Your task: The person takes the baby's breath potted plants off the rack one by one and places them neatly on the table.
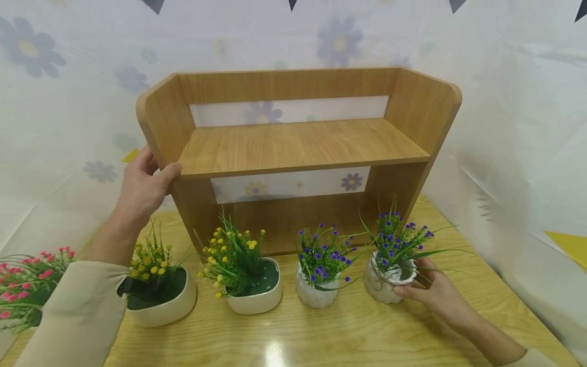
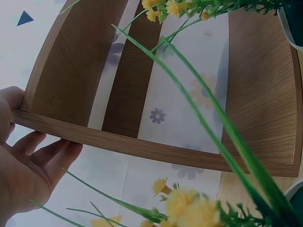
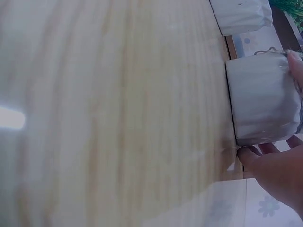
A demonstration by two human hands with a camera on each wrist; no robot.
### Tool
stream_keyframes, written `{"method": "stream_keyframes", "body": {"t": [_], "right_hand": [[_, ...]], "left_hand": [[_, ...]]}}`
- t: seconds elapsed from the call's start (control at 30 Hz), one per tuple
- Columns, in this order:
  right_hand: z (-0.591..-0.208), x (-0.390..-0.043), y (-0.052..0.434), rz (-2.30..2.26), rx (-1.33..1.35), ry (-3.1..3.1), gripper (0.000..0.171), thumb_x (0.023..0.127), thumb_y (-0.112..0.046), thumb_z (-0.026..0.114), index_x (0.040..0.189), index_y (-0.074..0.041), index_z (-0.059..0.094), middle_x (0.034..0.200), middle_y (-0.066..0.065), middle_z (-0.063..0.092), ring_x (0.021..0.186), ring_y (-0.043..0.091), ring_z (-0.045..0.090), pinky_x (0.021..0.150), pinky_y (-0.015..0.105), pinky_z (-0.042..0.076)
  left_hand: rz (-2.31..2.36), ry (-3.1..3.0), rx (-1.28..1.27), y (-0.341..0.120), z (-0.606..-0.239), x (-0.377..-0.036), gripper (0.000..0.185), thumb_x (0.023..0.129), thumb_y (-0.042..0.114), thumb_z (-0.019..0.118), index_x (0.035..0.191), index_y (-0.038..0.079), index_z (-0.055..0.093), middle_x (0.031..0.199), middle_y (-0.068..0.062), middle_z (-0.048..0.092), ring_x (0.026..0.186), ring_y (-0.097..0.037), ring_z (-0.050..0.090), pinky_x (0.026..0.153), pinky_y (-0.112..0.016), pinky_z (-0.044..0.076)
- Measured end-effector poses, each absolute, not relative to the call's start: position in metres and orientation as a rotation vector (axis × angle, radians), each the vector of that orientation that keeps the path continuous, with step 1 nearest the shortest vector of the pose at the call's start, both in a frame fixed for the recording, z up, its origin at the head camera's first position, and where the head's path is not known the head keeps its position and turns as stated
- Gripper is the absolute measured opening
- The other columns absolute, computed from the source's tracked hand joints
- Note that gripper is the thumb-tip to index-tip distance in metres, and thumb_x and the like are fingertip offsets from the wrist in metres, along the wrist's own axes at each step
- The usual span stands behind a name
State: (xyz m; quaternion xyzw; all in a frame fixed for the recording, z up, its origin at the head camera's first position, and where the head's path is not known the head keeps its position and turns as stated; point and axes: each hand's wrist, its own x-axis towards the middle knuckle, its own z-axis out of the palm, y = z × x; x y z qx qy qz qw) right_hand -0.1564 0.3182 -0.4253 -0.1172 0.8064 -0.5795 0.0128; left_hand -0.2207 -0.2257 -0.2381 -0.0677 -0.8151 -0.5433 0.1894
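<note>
A wooden two-tier shelf (image 1: 298, 145) stands at the back of the table. My left hand (image 1: 151, 178) grips its left side panel, thumb on the front edge and fingers behind; in the left wrist view the hand (image 2: 23, 165) sits at the corner of the shelf (image 2: 142, 146). My right hand (image 1: 424, 285) holds a white ribbed pot of purple flowers (image 1: 385, 283) at the right end of a row of pots, thumb in front and fingers behind. The right wrist view shows that pot (image 3: 260, 101) standing on the table with the hand (image 3: 274, 175) around it.
Left of the held pot stand a second white pot with purple flowers (image 1: 316, 293), two rounded pots with yellow flowers (image 1: 254, 295) (image 1: 160, 306), and pink flowers (image 1: 23, 285) at the far left. The light wooden table (image 1: 321, 336) meets a floral backdrop behind and at the right.
</note>
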Motion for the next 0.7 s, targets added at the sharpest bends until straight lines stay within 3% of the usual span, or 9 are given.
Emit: {"method": "stream_keyframes", "body": {"t": [0.03,0.1,0.23,0.27,0.4,0.47,0.57,0.67,0.7], "right_hand": [[-0.425,-0.156,0.319,-1.798,-0.378,2.521,0.069,0.091,-0.005,0.074,0.145,0.005,0.033,0.140,0.032,0.045,0.125,0.018,0.053,0.091,0.022,0.052],[-0.425,-0.157,0.322,-1.762,-0.385,2.536,0.071,0.091,-0.006,0.074,0.146,0.006,0.031,0.142,0.034,0.042,0.130,0.034,0.048,0.092,0.019,0.050],[-0.421,-0.159,0.333,-1.664,-0.407,2.565,0.071,0.090,-0.008,0.076,0.144,0.007,0.033,0.146,0.035,0.037,0.132,0.047,0.044,0.093,0.020,0.049],[-0.420,-0.159,0.337,-1.638,-0.419,2.564,0.071,0.090,-0.008,0.076,0.144,0.007,0.032,0.146,0.036,0.035,0.131,0.056,0.038,0.093,0.021,0.050],[-0.415,-0.159,0.356,-1.590,-0.507,2.539,0.074,0.089,-0.005,0.076,0.146,0.006,0.030,0.149,0.035,0.032,0.132,0.058,0.034,0.095,0.024,0.050],[-0.413,-0.160,0.366,-1.572,-0.551,2.539,0.074,0.089,-0.003,0.075,0.147,0.006,0.029,0.149,0.034,0.031,0.134,0.053,0.035,0.096,0.022,0.049],[-0.409,-0.162,0.381,-1.512,-0.568,2.610,0.074,0.089,-0.004,0.076,0.149,0.001,0.033,0.149,0.028,0.033,0.137,0.021,0.043,0.096,0.015,0.045],[-0.404,-0.164,0.397,-1.399,-0.539,2.736,0.076,0.090,-0.008,0.075,0.153,-0.006,0.033,0.151,0.025,0.034,0.128,-0.006,0.040,0.093,0.012,0.044],[-0.402,-0.165,0.403,-1.360,-0.522,2.771,0.077,0.091,-0.009,0.075,0.155,-0.008,0.031,0.152,0.024,0.033,0.131,-0.001,0.041,0.092,0.011,0.043]], "left_hand": [[-1.528,-2.293,-0.189,-0.226,-0.238,-0.221,0.060,0.102,0.026,0.057,0.157,0.035,0.035,0.153,-0.015,0.041,0.130,-0.039,0.048,0.100,-0.061,0.044],[-1.523,-2.299,-0.183,-0.226,-0.238,-0.221,0.060,0.102,0.026,0.057,0.156,0.035,0.035,0.153,-0.015,0.042,0.129,-0.038,0.049,0.100,-0.058,0.045],[-1.514,-2.315,-0.170,-0.226,-0.237,-0.222,0.059,0.102,0.028,0.057,0.156,0.037,0.035,0.152,-0.014,0.044,0.127,-0.035,0.051,0.098,-0.050,0.049],[-1.510,-2.320,-0.170,-0.226,-0.237,-0.222,0.059,0.102,0.028,0.056,0.156,0.037,0.035,0.152,-0.014,0.044,0.126,-0.034,0.052,0.097,-0.046,0.051],[-1.505,-2.325,-0.175,-0.227,-0.236,-0.223,0.058,0.102,0.028,0.056,0.156,0.036,0.036,0.150,-0.013,0.045,0.123,-0.030,0.053,0.089,-0.029,0.054],[-1.498,-2.329,-0.173,-0.228,-0.237,-0.224,0.058,0.102,0.028,0.056,0.156,0.036,0.036,0.150,-0.013,0.045,0.121,-0.027,0.053,0.083,-0.022,0.053],[-1.495,-2.323,-0.173,-0.229,-0.238,-0.224,0.057,0.102,0.027,0.056,0.155,0.034,0.038,0.148,-0.012,0.046,0.119,-0.024,0.054,0.079,-0.016,0.052],[-1.491,-2.328,-0.178,-0.230,-0.238,-0.226,0.057,0.102,0.027,0.056,0.156,0.035,0.037,0.149,-0.013,0.045,0.119,-0.024,0.054,0.079,-0.016,0.052],[-1.487,-2.333,-0.179,-0.230,-0.238,-0.226,0.058,0.102,0.028,0.056,0.156,0.035,0.037,0.150,-0.013,0.045,0.119,-0.024,0.054,0.079,-0.017,0.052]]}}
